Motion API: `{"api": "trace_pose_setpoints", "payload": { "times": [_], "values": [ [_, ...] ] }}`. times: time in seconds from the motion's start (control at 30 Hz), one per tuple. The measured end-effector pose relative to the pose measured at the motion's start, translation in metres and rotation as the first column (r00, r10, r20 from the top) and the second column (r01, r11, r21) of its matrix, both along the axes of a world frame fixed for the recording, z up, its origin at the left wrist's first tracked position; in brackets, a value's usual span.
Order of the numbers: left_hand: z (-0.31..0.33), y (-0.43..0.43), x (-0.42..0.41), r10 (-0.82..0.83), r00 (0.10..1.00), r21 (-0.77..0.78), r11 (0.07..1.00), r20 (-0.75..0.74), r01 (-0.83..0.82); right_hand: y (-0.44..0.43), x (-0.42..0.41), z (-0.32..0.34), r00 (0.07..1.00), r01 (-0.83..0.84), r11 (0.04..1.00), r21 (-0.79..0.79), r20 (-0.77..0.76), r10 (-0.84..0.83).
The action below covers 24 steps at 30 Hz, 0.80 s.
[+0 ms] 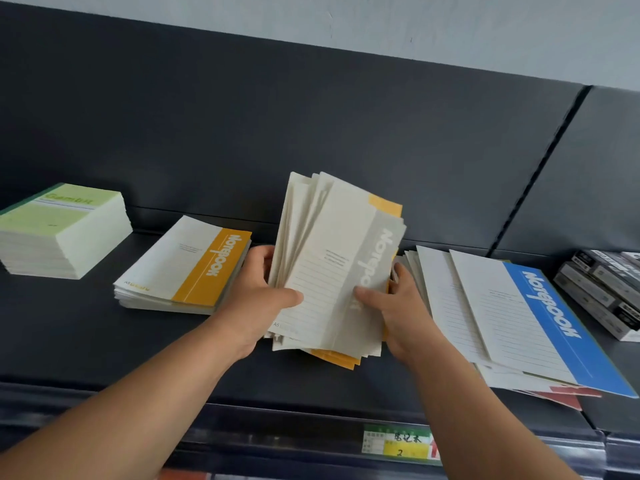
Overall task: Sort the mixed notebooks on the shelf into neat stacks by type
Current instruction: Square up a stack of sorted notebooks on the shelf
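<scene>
Noted a fanned bundle of notebooks (332,265), grey-spined copy in front and yellow-spined copies behind, raised at a slant over the middle of the shelf (86,334). Unable to tell whether its lower end touches the shelf.

Found left grip (263,292) clasping the bundle's left edge, thumb laid across the front cover. Found right grip (394,306) clasping the right edge, thumb on the grey spine. Both grasping the bundle, neither released.

Recorded just left of the bundle a fairly squared yellow-spined stack (183,265), and well apart at far left a tall green stack (62,230). Recorded on the right a loose blue-spined pile (519,317), slewed, reaching close to the front lip, with red covers (568,398) showing beneath.

Risks, as judged:
- Bundle stepped and uneven at the bottom; likely to shed a copy upon any easing of a thumb.
- Two spine colours mixed within; liable to be laid down as one stack unless separated first.
- Right forearm just beside the blue-spined pile; liable to nudge it forward off the lip.
- Thin soft covers; prone to creasing under a hard squeeze.
</scene>
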<state>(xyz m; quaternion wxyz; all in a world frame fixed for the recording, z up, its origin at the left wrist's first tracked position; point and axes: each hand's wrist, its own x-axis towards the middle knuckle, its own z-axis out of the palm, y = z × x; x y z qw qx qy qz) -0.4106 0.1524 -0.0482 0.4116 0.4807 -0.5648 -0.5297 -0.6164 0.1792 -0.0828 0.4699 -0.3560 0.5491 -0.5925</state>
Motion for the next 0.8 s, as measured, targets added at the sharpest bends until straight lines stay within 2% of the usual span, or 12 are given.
{"api": "trace_pose_setpoints", "payload": {
  "times": [0.07,0.13,0.33,0.5,0.8],
  "values": [
    [0.003,0.001,0.003,-0.022,1.0,-0.045,0.999,-0.014,0.022,0.001,-0.002,0.011,0.988,-0.054,0.997,-0.053,0.139,0.061],
    [0.007,-0.001,0.006,-0.054,0.998,-0.063,0.997,-0.025,0.053,0.002,-0.003,0.022,0.973,-0.135,0.987,-0.091,0.177,0.149],
    [0.013,-0.007,0.014,-0.149,0.987,-0.034,0.989,-0.067,0.147,-0.002,-0.001,0.033,0.976,-0.182,0.973,-0.145,0.093,0.197],
    [0.004,-0.011,0.022,-0.151,0.984,0.005,0.988,-0.099,0.152,-0.006,0.005,0.03,0.981,-0.186,0.965,-0.183,0.016,0.192],
    [0.009,-0.017,0.025,-0.173,0.981,-0.019,0.985,-0.089,0.172,-0.012,0.008,0.041,0.991,-0.129,0.961,-0.243,0.003,0.134]
  ]
}}
